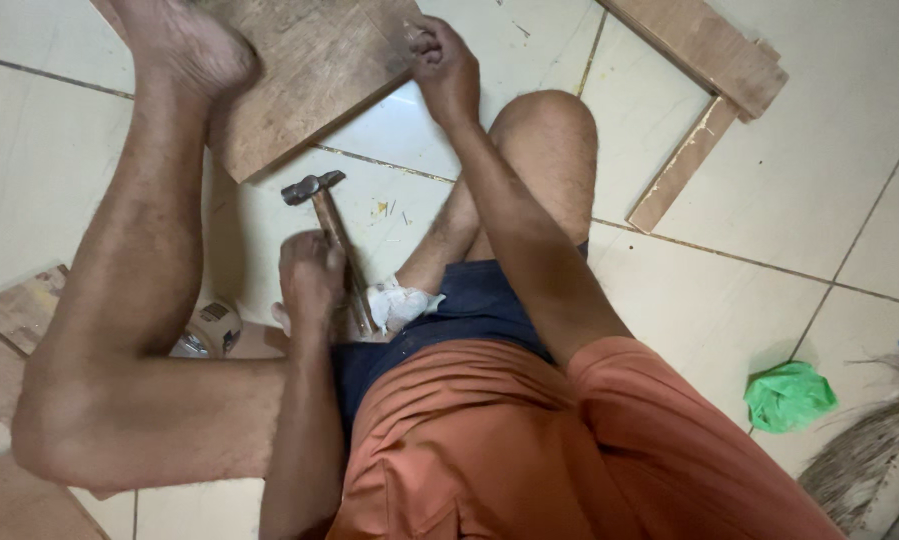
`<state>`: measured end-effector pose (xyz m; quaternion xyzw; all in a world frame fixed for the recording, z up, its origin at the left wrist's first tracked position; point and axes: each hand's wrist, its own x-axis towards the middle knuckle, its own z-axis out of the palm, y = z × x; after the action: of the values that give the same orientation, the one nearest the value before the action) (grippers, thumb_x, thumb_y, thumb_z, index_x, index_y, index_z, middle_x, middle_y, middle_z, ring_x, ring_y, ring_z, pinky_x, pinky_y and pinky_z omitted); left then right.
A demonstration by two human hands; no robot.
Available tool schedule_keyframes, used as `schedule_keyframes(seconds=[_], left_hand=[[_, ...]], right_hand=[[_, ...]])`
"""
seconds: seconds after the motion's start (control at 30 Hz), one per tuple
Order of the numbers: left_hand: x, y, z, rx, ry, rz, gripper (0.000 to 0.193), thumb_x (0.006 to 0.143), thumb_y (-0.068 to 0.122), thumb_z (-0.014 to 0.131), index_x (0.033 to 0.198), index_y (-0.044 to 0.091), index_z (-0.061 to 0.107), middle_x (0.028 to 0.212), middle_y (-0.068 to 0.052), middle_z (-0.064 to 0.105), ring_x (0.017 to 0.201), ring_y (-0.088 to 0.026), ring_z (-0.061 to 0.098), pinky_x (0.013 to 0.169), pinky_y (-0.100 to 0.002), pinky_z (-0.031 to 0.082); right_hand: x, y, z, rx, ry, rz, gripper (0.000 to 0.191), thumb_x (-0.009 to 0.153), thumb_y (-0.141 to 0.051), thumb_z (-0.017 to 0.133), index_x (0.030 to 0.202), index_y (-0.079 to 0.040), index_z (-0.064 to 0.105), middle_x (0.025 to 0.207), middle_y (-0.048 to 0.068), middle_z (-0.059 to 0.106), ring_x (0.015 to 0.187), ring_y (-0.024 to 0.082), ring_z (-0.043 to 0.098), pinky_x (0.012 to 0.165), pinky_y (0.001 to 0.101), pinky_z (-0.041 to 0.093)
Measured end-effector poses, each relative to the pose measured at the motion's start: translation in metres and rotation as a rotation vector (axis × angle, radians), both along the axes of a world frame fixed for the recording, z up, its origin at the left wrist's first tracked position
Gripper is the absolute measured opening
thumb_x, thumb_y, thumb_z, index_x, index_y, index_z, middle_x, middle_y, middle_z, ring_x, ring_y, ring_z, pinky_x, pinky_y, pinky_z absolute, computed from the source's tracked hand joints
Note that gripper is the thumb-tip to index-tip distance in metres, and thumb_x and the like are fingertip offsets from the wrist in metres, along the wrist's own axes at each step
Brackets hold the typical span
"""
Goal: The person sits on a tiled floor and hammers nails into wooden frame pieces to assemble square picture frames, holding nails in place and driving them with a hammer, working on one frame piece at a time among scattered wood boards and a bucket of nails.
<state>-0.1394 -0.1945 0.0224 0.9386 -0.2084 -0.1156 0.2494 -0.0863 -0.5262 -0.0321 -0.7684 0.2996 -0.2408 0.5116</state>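
While the person sits on a pale tiled floor (729, 300), things lie as follows, nearest first.

Clothing: an orange shirt (529, 450) and dark blue shorts (469, 305) fill the lower middle of the view.

Broom: straw bristles (869, 450) lie at the floor's lower right edge, with a blue thing, too cropped to tell, just above them.

Green bag: a crumpled plastic bag (787, 396) lies on the floor beside the bristles.

Left hand: the left hand (309, 275) is closed around the wooden handle of a hammer (331, 240), gripping it low down.

Hammer: its dark metal head points up and left, just above the floor, near the lower corner of the board; whether it touches the tile cannot be told.

White wad: a crumpled white scrap (399, 303) sits by the shorts, just right of the hammer handle.

Tape roll: a roll of tape (209, 330) rests on the floor behind the left knee, partly hidden.

Scraps: brown board pieces (14, 310) lie at the left edge of the floor.

Right hand: the right hand (444, 65) is pinched shut at the right corner of the board; what its fingers hold is too small to tell.

Board: a square brown wooden board (309, 80) lies flat near the top edge, tilted cornerwise.

Foot: the bare left foot (184, 45) presses on the board's left part.

Slats: two wooden slats (709, 90) lie crossed at the top right, well apart from the hands.
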Motion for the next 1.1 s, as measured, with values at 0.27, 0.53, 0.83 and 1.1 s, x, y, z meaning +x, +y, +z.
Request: schedule_keyframes(seconds=[0.27,0.53,0.83,1.1], left_hand=[[-0.03,-0.011,0.016,0.082,0.539,0.216,0.093,0.08,0.026,0.082,0.155,0.003,0.032,0.127,-0.029,0.064,0.117,-0.044,0.066,0.099,-0.046,0.052],[-0.032,-0.012,0.006,0.131,0.556,0.215,0.104,0.077,0.022,0.084,0.159,0.003,0.023,0.125,-0.031,0.065,0.113,-0.044,0.066,0.097,-0.045,0.052],[-0.038,0.003,-0.011,-0.174,0.579,0.271,0.075,0.079,0.014,0.076,0.144,-0.005,0.044,0.103,-0.021,0.073,0.088,-0.027,0.073,0.078,-0.036,0.058],[-0.047,0.003,0.018,-0.354,0.85,0.436,0.027,0.09,0.01,0.061,0.113,-0.004,0.063,0.072,-0.007,0.066,0.051,-0.013,0.056,0.045,-0.027,0.045]], right_hand=[[0.004,0.009,-0.005,-0.163,0.05,-0.069,0.052,0.084,0.0,0.081,0.131,-0.018,0.067,0.101,0.006,0.067,0.091,0.015,0.072,0.085,0.0279,0.062],[0.005,0.003,-0.009,-0.123,0.13,-0.131,0.046,0.096,-0.008,0.076,0.137,-0.024,0.063,0.105,0.004,0.066,0.095,0.013,0.072,0.087,0.0278,0.064],[0.002,0.003,-0.011,-0.304,0.104,-0.105,0.059,0.088,-0.006,0.08,0.14,-0.025,0.059,0.1,0.005,0.069,0.096,0.018,0.069,0.085,0.0322,0.061],[0.002,0.004,-0.006,-0.2,0.079,-0.122,0.056,0.088,-0.004,0.078,0.137,-0.023,0.061,0.103,0.007,0.067,0.096,0.019,0.071,0.085,0.0319,0.062]])
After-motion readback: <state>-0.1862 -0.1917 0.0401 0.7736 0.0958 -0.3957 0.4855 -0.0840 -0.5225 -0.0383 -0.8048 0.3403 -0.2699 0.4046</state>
